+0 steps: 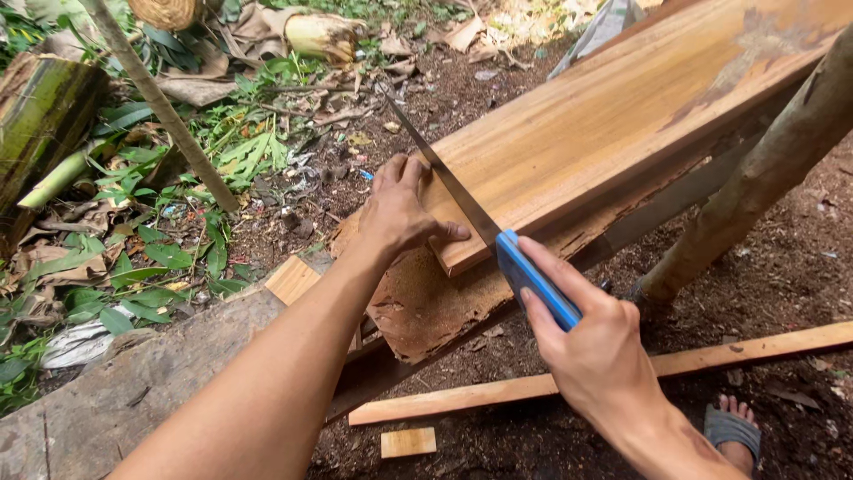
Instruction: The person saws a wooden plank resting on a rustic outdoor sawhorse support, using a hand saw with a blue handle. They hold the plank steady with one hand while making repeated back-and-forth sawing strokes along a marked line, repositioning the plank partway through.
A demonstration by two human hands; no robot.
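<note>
Blue plastic fills my right hand [597,348]: the fingers are wrapped tight round the handsaw's handle [536,280], with the forefinger laid straight along its top edge toward the blade. From that grip the thin steel blade [442,172] runs up and away to the left, lying across the near end of a broad reddish-brown plank [622,107], its tip reaching out past the plank's far edge over the dirt. My right wrist is bent slightly down and the forearm comes in from the lower right corner. My left hand [397,212] sits just beyond the blade on the far side from the grip, palm flat on the plank's end, fingers spread over the corner and the thumb stretched along the near edge, almost touching the blade; it clasps nothing, only presses down. The left forearm stretches long and straight from the lower left. Directly under the grip hangs a ragged slab of bark [426,302], clinging to the plank's underside. Below and nearer than the grip a narrow pale batten [622,373] lies on the soil, with a small offcut block [408,442] beside its left end. To the right of the grip a rough round post [764,178] leans under the plank, and a sandalled foot [733,429] shows near my right wrist.
</note>
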